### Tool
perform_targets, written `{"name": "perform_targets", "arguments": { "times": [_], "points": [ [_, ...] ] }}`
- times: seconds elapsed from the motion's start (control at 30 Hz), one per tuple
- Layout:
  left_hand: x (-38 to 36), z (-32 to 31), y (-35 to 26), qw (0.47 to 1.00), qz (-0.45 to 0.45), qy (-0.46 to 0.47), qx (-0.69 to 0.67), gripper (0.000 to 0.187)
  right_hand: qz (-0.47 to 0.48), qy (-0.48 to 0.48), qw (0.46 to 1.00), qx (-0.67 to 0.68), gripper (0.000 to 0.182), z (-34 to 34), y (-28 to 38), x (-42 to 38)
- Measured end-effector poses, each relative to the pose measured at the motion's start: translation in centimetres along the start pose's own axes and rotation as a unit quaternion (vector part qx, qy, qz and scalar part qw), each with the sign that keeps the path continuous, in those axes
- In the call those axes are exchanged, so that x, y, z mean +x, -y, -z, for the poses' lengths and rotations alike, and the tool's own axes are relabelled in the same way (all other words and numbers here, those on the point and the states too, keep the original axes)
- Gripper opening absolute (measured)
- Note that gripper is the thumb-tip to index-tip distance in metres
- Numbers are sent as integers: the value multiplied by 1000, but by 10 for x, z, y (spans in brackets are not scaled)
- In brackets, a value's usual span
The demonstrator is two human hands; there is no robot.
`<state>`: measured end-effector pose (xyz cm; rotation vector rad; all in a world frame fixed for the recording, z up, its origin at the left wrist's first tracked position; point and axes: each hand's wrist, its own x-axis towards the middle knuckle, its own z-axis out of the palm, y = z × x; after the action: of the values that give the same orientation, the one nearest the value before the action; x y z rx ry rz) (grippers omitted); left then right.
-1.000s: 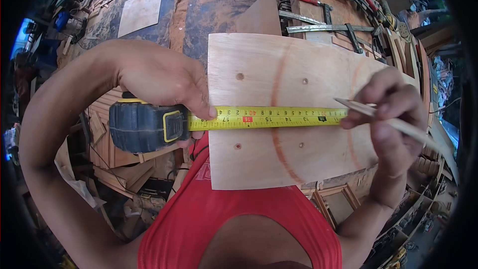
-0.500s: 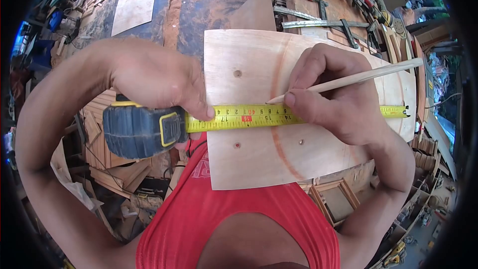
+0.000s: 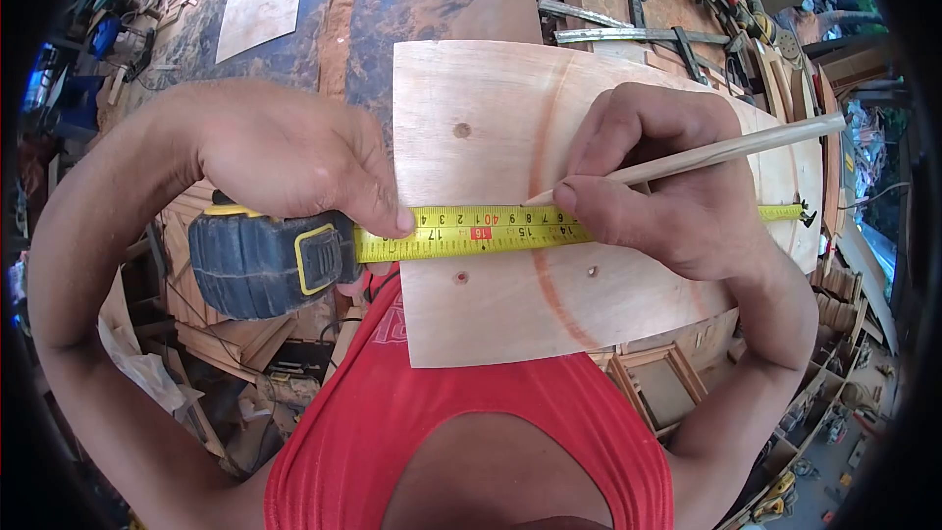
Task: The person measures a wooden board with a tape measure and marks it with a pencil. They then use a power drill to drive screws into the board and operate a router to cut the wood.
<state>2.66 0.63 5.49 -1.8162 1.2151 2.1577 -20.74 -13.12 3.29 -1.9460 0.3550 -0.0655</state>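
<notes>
A tape measure [image 3: 265, 263] with a dark case lies below my left hand [image 3: 304, 162], whose thumb presses on the yellow blade near the left edge of a plywood board [image 3: 471, 88]. Some of that hand's fingers are hidden under the tape and board. The blade [image 3: 510, 228] stretches across the board to its right edge, where the hook shows. In my right hand [image 3: 667, 186] is a pencil [image 3: 746, 147], pinched between thumb and fingers, its tip touching or just over the blade's upper edge. Reddish-brown bands and several small round marks show on the board.
Behind the board stands a dusty workbench [image 3: 392, 0] with a thin pale panel [image 3: 260, 10] on it. Bar clamps [image 3: 638, 36] lie at the back right. Wooden frames [image 3: 662, 388] and offcuts crowd the area below.
The board, tape measure and left hand have shifted slightly left in view. The pencil tip stays at the blade's upper edge, and both holds look the same.
</notes>
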Motion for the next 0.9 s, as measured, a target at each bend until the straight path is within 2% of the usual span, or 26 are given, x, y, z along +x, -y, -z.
{"name": "perform_targets", "arguments": {
  "times": [0.37, 0.5, 0.9],
  "points": [
    [5, 0, 0, 1000, -2, 9, 19, 32, -39, 11, 999, 12, 14, -3, 4, 2],
    [5, 0, 0, 1000, 21, 14, -6, 32, -23, 8, 1000, 9, 15, -5, 0, 2],
    [2, 0, -3, 999, -21, 15, 26, 34, -1, 14, 1000, 22, 17, -6, -3, 2]
  ]
}}
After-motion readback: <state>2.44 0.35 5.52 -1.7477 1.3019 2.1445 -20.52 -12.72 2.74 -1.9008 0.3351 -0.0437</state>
